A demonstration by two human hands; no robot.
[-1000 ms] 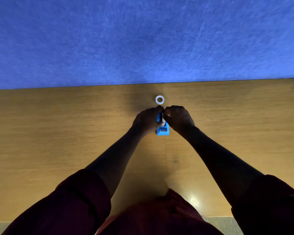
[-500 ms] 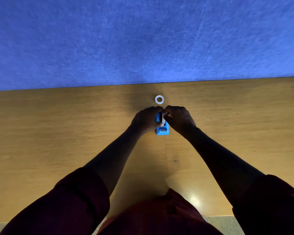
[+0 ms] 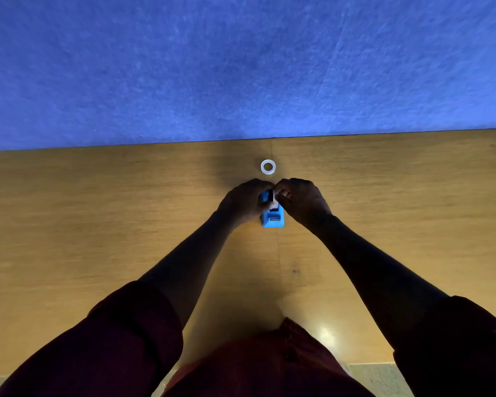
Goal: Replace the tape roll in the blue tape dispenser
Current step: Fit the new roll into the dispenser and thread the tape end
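Blue tape dispenser (image 3: pixel 273 219) is sitting on the tabletop (image 3: pixel 98 224), its long axis running toward the person. Left hand (image 3: pixel 245 200) is gripping its side; right hand (image 3: pixel 301 200) fingers (image 3: pixel 281 196) are pinching something white, unclear what. White tape roll (image 3: pixel 268 167) is lying just beyond both hands' fingers.

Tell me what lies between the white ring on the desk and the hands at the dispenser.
Nothing visible does. The white ring lies alone on the bare wooden desk, just beyond the left hand and right hand, which are closed on the blue tape dispenser. Only open desk separates them.
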